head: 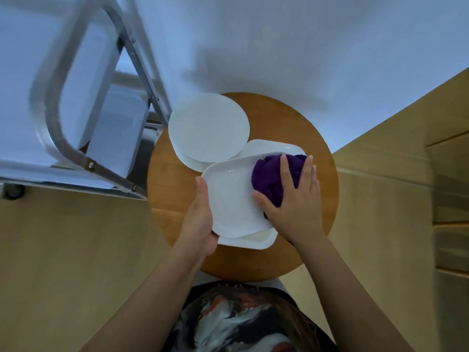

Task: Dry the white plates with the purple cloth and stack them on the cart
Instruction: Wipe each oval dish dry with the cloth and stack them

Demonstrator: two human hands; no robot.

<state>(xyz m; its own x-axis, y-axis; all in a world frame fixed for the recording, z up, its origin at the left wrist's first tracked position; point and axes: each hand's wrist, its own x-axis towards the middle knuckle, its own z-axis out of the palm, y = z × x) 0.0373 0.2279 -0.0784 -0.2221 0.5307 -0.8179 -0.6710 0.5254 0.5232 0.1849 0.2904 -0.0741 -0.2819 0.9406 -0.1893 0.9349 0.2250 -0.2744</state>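
A white rectangular plate is held tilted above the round wooden table. My left hand grips its near left edge, thumb on top. My right hand presses the bunched purple cloth onto the plate's right side, fingers spread over it. Under the held plate lies another white rectangular plate. A stack of round white plates sits on the table's far left part. The metal cart stands to the left, with white plates on its shelf.
A white wall rises behind the table. The cart's metal handle frame reaches close to the round stack. A wooden ledge or furniture edge runs along the right. The floor is light wood.
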